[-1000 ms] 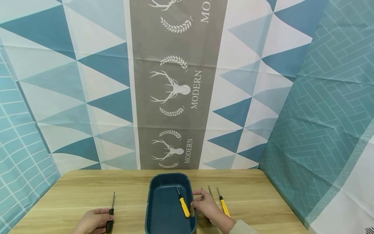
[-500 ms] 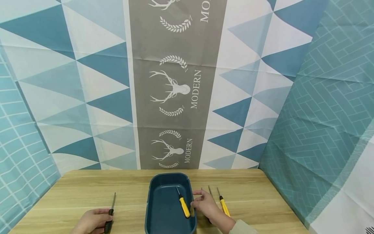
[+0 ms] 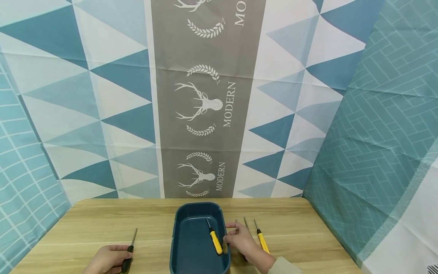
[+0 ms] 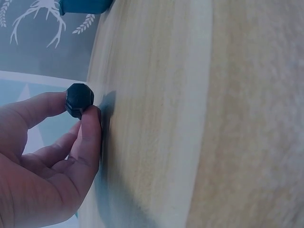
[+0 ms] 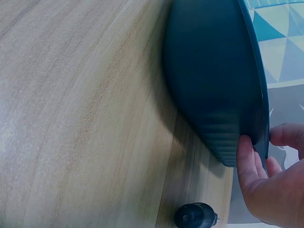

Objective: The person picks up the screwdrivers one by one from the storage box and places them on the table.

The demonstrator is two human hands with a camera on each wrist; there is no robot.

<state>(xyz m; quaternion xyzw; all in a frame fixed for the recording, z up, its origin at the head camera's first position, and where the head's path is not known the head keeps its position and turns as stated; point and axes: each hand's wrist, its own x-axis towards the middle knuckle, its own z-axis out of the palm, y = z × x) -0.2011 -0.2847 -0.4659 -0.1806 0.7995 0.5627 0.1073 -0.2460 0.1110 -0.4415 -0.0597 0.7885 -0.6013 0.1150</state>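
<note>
My left hand (image 3: 107,258), at the left of the table, pinches a screwdriver by its black handle (image 3: 127,259). Its metal shaft points away and leans a little right. In the left wrist view, thumb and fingers hold the dark faceted handle end (image 4: 80,99) just off the wood. At the other side, my right hand (image 3: 241,240) grips the right wall of a dark blue plastic bin (image 3: 173,243). The right wrist view has fingers on both sides of the bin's rim (image 5: 264,95). A yellow-handled screwdriver (image 3: 215,242) lies inside the bin.
Right of the bin lies another yellow-handled screwdriver (image 3: 262,242). Beside it, further metal shafts (image 3: 246,223) show, partly hidden by my right hand. A dark handle end (image 5: 194,216) sits near the bin in the right wrist view. Patterned cloth (image 3: 202,114) hangs behind the wooden table (image 3: 154,213).
The screwdriver in my left hand has tilted, its tip swinging slightly right and its handle end slightly left. My right hand and the bin stay where they were.
</note>
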